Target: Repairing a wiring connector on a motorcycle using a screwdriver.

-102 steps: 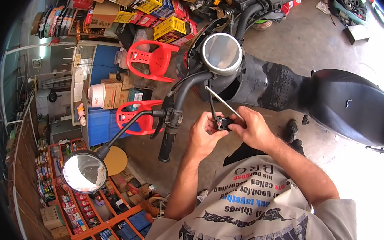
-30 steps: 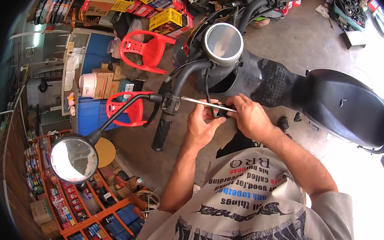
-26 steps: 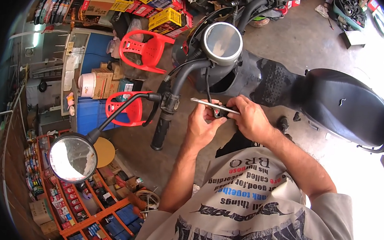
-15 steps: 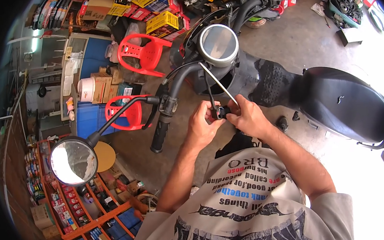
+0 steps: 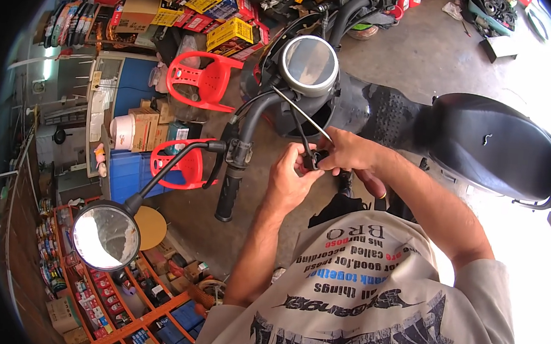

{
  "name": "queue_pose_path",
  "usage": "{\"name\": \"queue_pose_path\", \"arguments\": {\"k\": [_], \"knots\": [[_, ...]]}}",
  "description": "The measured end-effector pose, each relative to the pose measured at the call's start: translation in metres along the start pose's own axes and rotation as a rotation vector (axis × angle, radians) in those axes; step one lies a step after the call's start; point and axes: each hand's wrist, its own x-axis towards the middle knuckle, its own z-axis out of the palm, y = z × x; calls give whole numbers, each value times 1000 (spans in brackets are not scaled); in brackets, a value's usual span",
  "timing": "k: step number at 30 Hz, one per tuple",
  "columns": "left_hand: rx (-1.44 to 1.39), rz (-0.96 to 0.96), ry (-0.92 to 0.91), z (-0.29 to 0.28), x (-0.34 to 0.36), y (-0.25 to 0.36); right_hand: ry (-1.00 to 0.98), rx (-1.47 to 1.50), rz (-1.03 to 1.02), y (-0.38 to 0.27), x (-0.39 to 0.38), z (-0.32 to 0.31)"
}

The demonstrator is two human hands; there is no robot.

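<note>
The left hand pinched a small, black, block-shaped part. The right hand gripped a slim, silver-shafted screwdriver and touched the part.

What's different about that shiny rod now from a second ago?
The shiny rod in the right hand swung: it pointed left over the left hand; now it slants up and left in the picture, toward the handlebar. The left hand still holds the small black part.

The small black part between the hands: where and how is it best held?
Probably pinch the black part by its blocky body, from the person's left, as the left hand does: the cable seems to meet its far end; the right hand occupies its right.
</note>
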Motion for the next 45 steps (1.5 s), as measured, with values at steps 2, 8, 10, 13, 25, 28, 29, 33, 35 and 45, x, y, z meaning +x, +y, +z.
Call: {"name": "queue_pose_path", "arguments": {"k": [2, 8, 10, 13, 25, 28, 29, 33, 35, 45], "knots": [[-6, 4, -1, 0, 0, -5, -12, 4, 1, 5, 4, 1], [8, 23, -13, -3, 2, 5, -27, 52, 60, 3, 5, 3], [39, 27, -22, -3, 4, 7, -24, 74, 63, 2, 6, 4], [58, 47, -28, -3, 4, 6, -8, 87, 58, -1, 6, 6], [-15, 32, -51, -2, 1, -10, 64, 96, -2, 5, 9, 13], [-92, 2, -49, -2, -3, -15, 61, 96, -18, 10, 6, 15], [-137, -15, -46, -2, -5, -17, 71, 86, -46, 10, 3, 16], [-282, -40, -8, -1, -9, -17, 157, 119, -178, 19, -9, 21], [-317, -61, -3, 1, -11, -18, 240, 154, -234, 24, -17, 24], [-397, -130, -55, -3, -16, -17, 404, -64, -453, 29, -34, 33]]}}
